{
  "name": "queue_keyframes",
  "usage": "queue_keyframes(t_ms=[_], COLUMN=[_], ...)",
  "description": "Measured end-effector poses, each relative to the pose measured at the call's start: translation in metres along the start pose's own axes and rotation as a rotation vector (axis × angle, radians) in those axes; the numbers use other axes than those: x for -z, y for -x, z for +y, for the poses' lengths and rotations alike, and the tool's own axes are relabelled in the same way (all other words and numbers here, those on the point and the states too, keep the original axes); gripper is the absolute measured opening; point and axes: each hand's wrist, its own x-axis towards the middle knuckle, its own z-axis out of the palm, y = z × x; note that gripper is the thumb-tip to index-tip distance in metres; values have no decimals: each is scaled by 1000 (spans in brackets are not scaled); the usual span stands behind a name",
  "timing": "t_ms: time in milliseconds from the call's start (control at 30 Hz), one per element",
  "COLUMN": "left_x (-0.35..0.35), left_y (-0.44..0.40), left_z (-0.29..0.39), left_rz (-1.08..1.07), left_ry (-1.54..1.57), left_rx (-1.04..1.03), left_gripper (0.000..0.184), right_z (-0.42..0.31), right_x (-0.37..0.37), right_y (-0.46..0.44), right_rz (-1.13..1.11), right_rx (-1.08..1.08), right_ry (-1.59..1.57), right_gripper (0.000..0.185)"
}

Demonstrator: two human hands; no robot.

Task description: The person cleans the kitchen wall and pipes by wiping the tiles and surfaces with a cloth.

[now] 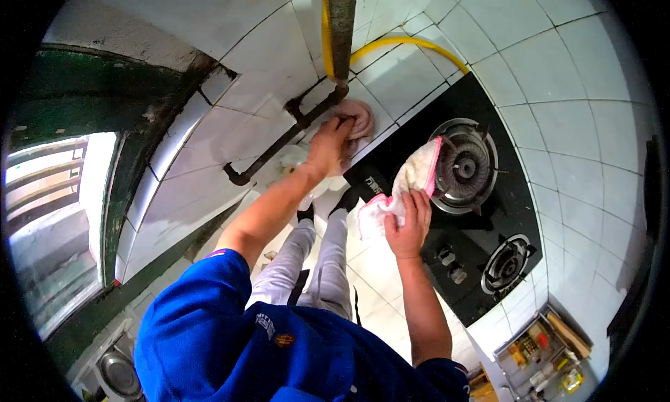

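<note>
My left hand (329, 149) reaches forward to a bunched pink towel (360, 118) on the white-tiled ledge below the pipe. Its fingers are curled onto the near side of the towel, with the fingertips partly hidden. My right hand (409, 225) grips a white cloth with a pink edge (417, 170) at its lower end. That cloth stretches over the left edge of the black gas stove (481, 224), and its upper part lies against the large burner (466, 166).
A rusty pipe (279, 145) runs along the wall near my left hand, with a yellow hose (412, 42) behind it. A smaller burner (506, 264) and knobs (450, 262) are at the stove's near end. Lower right stands a rack of bottles (541, 353).
</note>
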Motion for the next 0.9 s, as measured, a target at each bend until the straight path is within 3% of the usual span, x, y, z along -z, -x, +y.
queue_keyframes(t_ms=[133, 167, 267, 300, 367, 467, 500, 567, 600, 667, 800, 900], left_x=[10, 2, 37, 39, 72, 56, 57, 36, 30, 16, 27, 22], left_y=[54, 82, 128, 143, 122, 85, 60, 26, 20, 19, 61, 123], left_z=[-32, -61, -62, -72, -16, 4, 19, 20, 13, -5, -31, -86], left_rz=[51, 112, 106, 96, 21, 149, 85, 175, 179, -90, -72, -183], left_ry=[-49, 590, 13, 55, 295, 252, 168, 211, 216, 15, 3, 298], left_rx=[58, 543, 430, 460, 641, 291, 266, 43, 47, 157, 336, 576], left_gripper=[34, 34, 25, 21, 21, 19, 24, 29, 29, 35, 39, 36], right_z=[1, 1, 2, 2, 3, 3, 3, 4, 3, 4, 4, 2], right_x=[1, 2, 1, 2, 1, 1, 2, 1, 1, 0, 0, 3], right_y=[0, -1, 0, -1, 0, 3, 2, 3, 3, 5, 4, 5], right_rz=[-4, -2, -4, -7, -2, -18, -23, -25, -32, -28, -15, -6], right_rx=[5, 6, 0, -3, -8, -16, -19, -16, -21, -17, -30, -33], right_ry=[-17, -22, -30, -32, -33, -24, -32, -28, -25, -26, -46, -61], right_gripper=[54, 54, 53, 53, 53, 52, 52, 52, 51, 51, 49, 48])
